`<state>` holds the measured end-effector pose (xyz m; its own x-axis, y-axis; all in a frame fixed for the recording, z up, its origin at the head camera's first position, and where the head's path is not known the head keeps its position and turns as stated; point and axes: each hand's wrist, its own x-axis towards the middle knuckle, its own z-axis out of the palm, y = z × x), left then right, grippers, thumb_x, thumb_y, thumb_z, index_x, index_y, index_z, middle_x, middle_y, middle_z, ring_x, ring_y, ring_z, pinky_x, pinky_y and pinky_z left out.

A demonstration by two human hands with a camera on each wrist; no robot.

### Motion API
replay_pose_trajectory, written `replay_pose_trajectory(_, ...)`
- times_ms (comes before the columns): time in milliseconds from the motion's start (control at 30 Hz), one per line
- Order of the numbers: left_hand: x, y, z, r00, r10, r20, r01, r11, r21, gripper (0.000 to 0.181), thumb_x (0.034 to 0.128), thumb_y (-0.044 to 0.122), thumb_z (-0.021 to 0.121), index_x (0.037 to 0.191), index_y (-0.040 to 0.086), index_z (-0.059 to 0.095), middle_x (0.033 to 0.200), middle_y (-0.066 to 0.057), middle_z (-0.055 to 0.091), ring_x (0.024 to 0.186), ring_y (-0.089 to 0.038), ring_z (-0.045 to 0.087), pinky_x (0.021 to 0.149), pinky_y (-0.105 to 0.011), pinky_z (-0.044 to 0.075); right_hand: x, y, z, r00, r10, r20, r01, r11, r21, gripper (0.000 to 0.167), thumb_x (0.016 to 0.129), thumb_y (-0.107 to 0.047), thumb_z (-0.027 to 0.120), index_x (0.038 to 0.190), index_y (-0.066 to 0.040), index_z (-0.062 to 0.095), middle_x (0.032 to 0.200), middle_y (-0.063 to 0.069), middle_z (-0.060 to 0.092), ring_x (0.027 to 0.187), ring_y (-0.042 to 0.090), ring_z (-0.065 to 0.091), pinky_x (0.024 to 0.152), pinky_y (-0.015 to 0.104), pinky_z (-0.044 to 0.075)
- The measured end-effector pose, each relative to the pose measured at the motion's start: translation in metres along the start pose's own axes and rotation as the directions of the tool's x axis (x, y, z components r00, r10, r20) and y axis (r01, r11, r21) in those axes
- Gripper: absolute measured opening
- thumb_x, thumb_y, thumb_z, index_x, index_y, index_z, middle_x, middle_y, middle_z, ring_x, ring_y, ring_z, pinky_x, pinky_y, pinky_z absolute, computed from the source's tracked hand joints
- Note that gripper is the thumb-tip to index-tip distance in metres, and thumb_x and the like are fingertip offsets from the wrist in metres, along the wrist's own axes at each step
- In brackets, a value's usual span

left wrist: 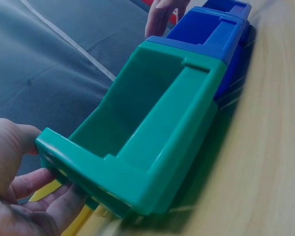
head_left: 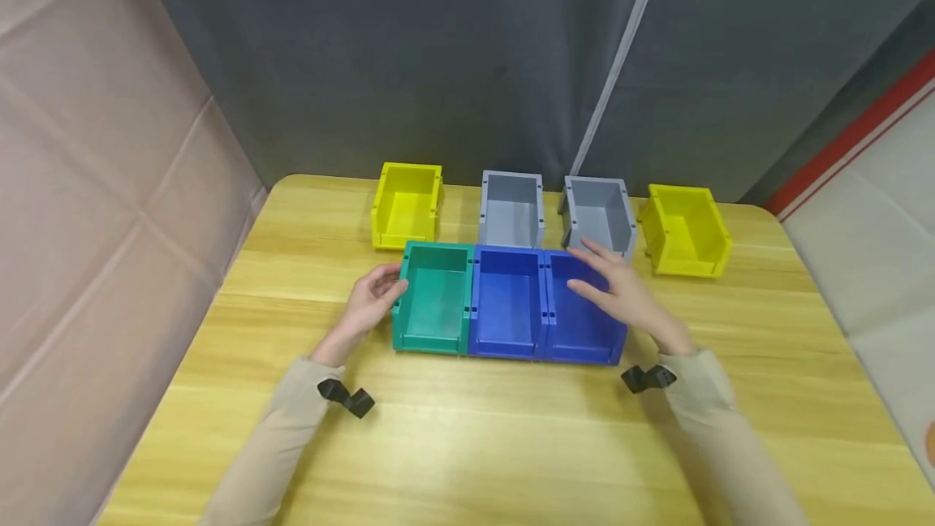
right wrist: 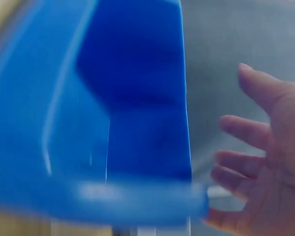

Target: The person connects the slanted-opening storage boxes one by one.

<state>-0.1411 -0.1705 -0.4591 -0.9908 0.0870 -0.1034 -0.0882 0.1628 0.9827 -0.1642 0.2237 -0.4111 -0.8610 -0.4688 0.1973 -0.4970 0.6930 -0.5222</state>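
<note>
On the left, it's my left hand (head_left: 364,303), loosely bent, thumb parted from the fingers, resting against the outer left wall of the green bin (head_left: 437,303) without wrapping round it! Just behind, toward the back-left corner of the desk (head_left: 467,445), stands a yellow bin (head_left: 407,213). The green bin sits well in from the desk's left edge, heading a tight row of three: snug on its right comes a blue bin (head_left: 507,303), with a grey bin (head_left: 511,222) behind it by the back edge. Side by side with that, the second blue bin (head_left: 584,323) closes the row, a second grey bin (head_left: 595,222) behind! And my right hand (head_left: 628,291), fingers spread wide, nothing held, at that end bin's right side; touching or not, I can't tell. Farthest right, a second yellow bin (head_left: 682,234) near the back-right corner!
</note>
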Motion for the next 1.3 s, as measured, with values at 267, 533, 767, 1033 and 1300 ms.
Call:
replay_pose_trajectory(267,0.0,-0.001,-0.001,1.0,-0.005,-0.003,0.005,1.0,-0.006,0.04,0.0945,0.008,0.055,0.131,-0.007,0.045,0.126,-0.027,0.05,0.112,-0.033,0.052,0.08,-0.017,0.046,0.002,0.031,-0.025,0.975,0.044,-0.216,-0.023,0.995,0.101,0.04,0.088,-0.01,0.065,0.124,0.006,0.055,0.134,0.03,0.044,0.122,0.047,0.039,0.093,0.063,0.035)
replay_pose_trajectory(533,0.0,-0.001,-0.001,1.0,-0.01,-0.007,0.01,1.0,-0.011,0.04,0.0942,0.008,0.055,0.13,-0.006,0.046,0.126,-0.027,0.051,0.112,-0.033,0.051,0.079,-0.016,0.046,-0.002,0.06,-0.045,0.919,0.183,-0.349,-0.13,0.977,0.172,0.035,0.089,-0.006,0.062,0.121,0.007,0.056,0.126,0.025,0.052,0.116,0.019,0.048,0.088,0.042,0.045)
replay_pose_trajectory(767,0.0,-0.003,-0.001,1.0,-0.001,0.003,0.001,1.0,-0.019,0.041,0.0945,0.009,0.055,0.131,-0.006,0.045,0.126,-0.027,0.05,0.112,-0.033,0.051,0.08,-0.016,0.046,-0.008,0.084,-0.06,0.836,0.362,-0.412,-0.292,0.93,0.224,0.039,0.094,-0.019,0.056,0.125,0.004,0.056,0.125,0.022,0.053,0.112,0.028,0.048,0.078,0.014,0.041)
replay_pose_trajectory(1033,0.0,-0.004,-0.002,1.0,0.004,0.001,-0.004,1.0,-0.023,0.041,0.0941,0.008,0.056,0.131,-0.006,0.045,0.126,-0.027,0.051,0.112,-0.032,0.052,0.08,-0.017,0.047,-0.008,0.113,-0.075,0.678,0.5,-0.538,-0.394,0.866,0.308,0.035,0.091,-0.018,0.059,0.119,0.003,0.061,0.108,0.001,0.059,0.094,0.003,0.05,0.074,0.013,0.04)
replay_pose_trajectory(1300,0.0,-0.003,-0.001,1.0,0.009,0.001,-0.009,1.0,-0.019,0.04,0.0942,0.008,0.055,0.13,-0.006,0.046,0.125,-0.026,0.051,0.112,-0.034,0.051,0.08,-0.017,0.046,-0.011,0.144,-0.089,0.616,0.644,-0.453,-0.527,0.765,0.37,0.048,0.093,-0.029,0.053,0.135,-0.005,0.048,0.123,0.002,0.051,0.111,0.013,0.042,0.085,0.021,0.036)
